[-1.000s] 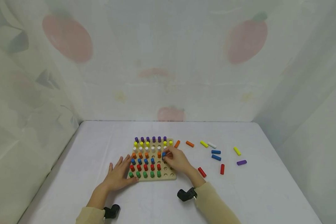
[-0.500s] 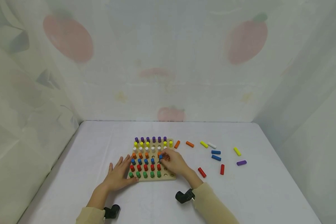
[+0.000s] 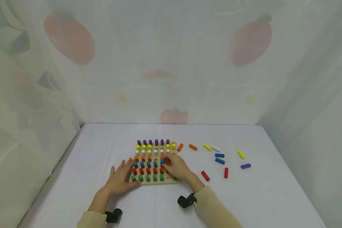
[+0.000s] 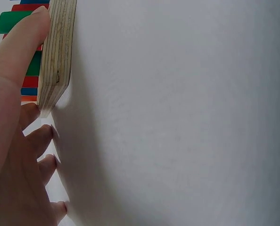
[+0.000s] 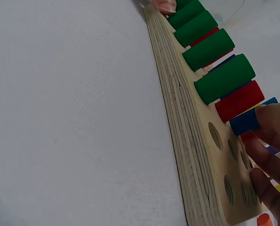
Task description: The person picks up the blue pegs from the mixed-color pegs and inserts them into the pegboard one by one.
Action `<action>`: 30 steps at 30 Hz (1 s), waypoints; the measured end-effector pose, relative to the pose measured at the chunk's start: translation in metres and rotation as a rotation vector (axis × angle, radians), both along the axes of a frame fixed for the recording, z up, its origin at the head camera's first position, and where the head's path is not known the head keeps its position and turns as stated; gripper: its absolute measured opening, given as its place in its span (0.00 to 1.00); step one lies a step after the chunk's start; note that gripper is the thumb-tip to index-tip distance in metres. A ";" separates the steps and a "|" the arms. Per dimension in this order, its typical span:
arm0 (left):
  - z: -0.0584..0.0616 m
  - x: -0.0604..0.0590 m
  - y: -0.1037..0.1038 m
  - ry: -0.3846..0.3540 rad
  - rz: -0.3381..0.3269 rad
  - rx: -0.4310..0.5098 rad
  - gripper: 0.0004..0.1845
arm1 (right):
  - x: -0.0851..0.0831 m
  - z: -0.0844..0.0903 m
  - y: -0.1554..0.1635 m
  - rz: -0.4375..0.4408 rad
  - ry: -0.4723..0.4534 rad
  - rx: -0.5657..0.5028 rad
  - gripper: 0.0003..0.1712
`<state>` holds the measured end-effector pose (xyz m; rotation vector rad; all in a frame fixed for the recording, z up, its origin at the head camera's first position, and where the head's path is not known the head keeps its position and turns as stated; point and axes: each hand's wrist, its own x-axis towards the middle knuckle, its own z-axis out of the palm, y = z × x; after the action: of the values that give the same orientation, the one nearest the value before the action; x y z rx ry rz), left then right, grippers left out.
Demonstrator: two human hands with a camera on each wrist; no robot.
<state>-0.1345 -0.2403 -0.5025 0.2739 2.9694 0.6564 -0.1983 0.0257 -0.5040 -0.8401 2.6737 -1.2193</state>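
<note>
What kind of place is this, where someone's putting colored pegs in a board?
Probably a makeshift recording booth: pale, fruit-printed sheeting screens three sides of a white-covered table, and black wrist-worn cameras suggest filming. Where the booth stands isn't visible.

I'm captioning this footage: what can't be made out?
Head view: the right hand hides part of the flat beige wooden pegboard.
Right wrist view: its fingers cover part of a blue cylindrical peg.
Left wrist view: the left hand covers part of a green cylindrical peg; the top edge cuts off the pegboard.
</note>
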 end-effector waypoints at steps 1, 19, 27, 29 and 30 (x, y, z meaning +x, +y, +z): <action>0.000 0.000 0.000 0.001 -0.001 0.000 0.55 | 0.000 0.000 0.000 0.002 0.004 0.000 0.09; -0.003 -0.001 -0.001 0.003 -0.004 -0.006 0.54 | 0.000 -0.006 -0.001 0.007 0.057 0.056 0.08; -0.003 -0.001 -0.001 0.009 -0.004 -0.012 0.54 | 0.000 -0.004 -0.001 0.015 0.065 0.068 0.08; -0.003 -0.001 -0.001 0.007 -0.003 -0.014 0.54 | 0.000 -0.004 -0.001 0.017 0.073 0.068 0.08; -0.003 -0.001 -0.001 0.006 -0.002 -0.014 0.54 | 0.000 -0.004 -0.001 0.017 0.075 0.068 0.08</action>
<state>-0.1351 -0.2411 -0.5052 0.2790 2.9775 0.6361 -0.1981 0.0248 -0.5077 -0.9139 2.7437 -1.1073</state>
